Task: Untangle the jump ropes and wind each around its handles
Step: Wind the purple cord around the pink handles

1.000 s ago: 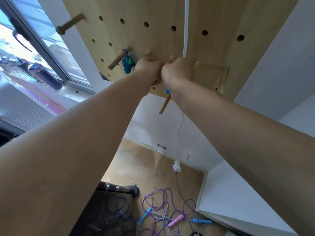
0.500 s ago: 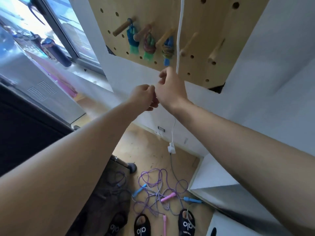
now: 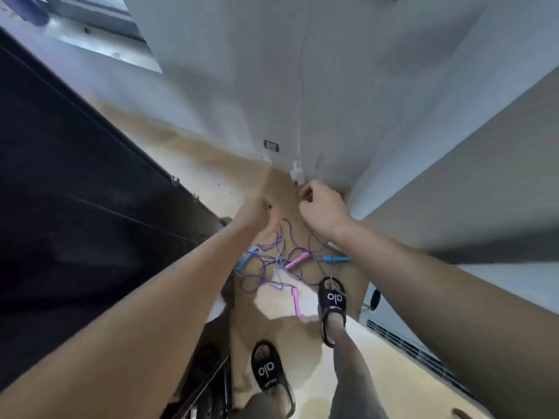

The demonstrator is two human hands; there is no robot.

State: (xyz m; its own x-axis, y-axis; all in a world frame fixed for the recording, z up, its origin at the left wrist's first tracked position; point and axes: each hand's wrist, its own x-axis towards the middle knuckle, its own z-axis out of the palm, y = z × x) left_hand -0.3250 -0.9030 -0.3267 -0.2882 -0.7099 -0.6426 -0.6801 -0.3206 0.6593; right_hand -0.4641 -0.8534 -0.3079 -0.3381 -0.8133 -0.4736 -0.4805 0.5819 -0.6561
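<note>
A tangle of purple jump ropes point(image 3: 272, 264) lies on the wooden floor ahead of my feet. Blue handles point(image 3: 246, 257) point(image 3: 335, 259) stick out at its left and right, a pink handle point(image 3: 298, 261) lies in the middle, and another pink handle point(image 3: 297, 303) lies nearer me. My left hand point(image 3: 263, 216) is blurred above the tangle's left side; I cannot make out its fingers. My right hand point(image 3: 320, 207) hovers above the right side with fingers loosely curled and nothing in it. Neither hand touches the ropes.
A dark cabinet point(image 3: 90, 207) fills the left. A white cable with a plug point(image 3: 298, 173) hangs down the white wall. A white ledge point(image 3: 453, 176) juts out at right. My feet in black slippers point(image 3: 331, 300) point(image 3: 267, 370) stand on the floor point(image 3: 196, 164).
Both hands have come down from the pegboard, where wound ropes hang, to just above the floor tangle. The view has tilted down and the pegboard has left the frame.
</note>
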